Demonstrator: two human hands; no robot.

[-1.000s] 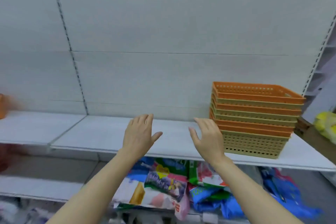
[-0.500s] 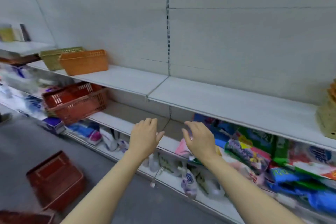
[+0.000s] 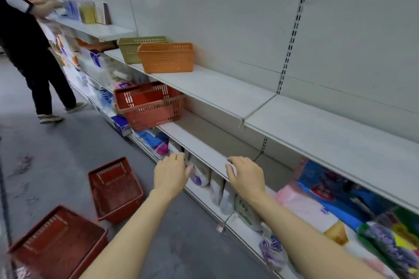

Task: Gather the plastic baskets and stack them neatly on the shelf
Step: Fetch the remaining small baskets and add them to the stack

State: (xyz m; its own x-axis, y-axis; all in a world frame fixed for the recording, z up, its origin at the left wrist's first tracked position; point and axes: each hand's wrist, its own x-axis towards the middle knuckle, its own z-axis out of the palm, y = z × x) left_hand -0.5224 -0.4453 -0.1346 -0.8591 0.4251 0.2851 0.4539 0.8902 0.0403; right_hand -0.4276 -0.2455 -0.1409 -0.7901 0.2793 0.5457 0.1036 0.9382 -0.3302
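Observation:
An orange plastic basket (image 3: pixel 166 58) stands on the white upper shelf (image 3: pixel 226 90) at the left, with an olive-green basket (image 3: pixel 133 48) right behind it. Both lie well beyond my hands. My left hand (image 3: pixel 170 173) and my right hand (image 3: pixel 246 175) hover empty with fingers spread, in front of the lower shelf's edge (image 3: pixel 204 152). The stack of baskets seen earlier is out of view to the right.
A red shopping basket (image 3: pixel 148 105) sits on the lower shelf. Two more red shopping baskets (image 3: pixel 114 189) (image 3: pixel 57 244) lie on the grey floor at the left. A person in dark clothes (image 3: pixel 34 52) stands at the far left by the shelves. Packaged goods fill the bottom shelves.
My view has swung left along the aisle. The stacked baskets have left the frame and the two loose baskets, floor baskets and the other person have come into view. Both hands stay empty.

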